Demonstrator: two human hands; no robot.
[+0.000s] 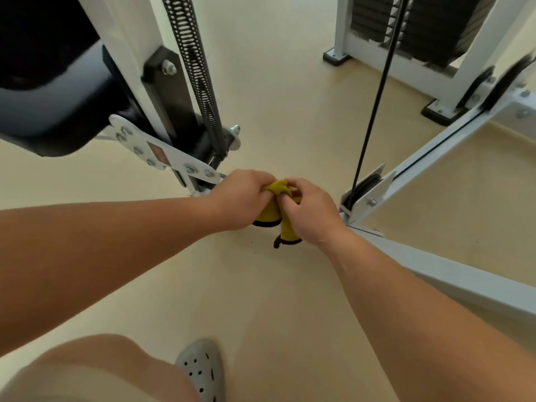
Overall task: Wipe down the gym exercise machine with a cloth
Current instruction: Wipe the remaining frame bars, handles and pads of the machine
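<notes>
Both our hands, left (pixel 242 198) and right (pixel 310 210), clamped on the yellow cloth (pixel 278 188), bunching it mid-air; next, we judge, press it to the white frame (pixel 435 274).

The left grip (pixel 240 198) and right grip (pixel 310 210) are bare hands on bare forearms. One foot wears a grey clog (pixel 200 369) with round holes; left of the clog, pale beige shorts (pixel 43 385).

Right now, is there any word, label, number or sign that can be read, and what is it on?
None can be read.
A red and black sticker on the white bracket plate is too blurred to read.
No print shows on the yellow cloth or the weight stack.
</notes>
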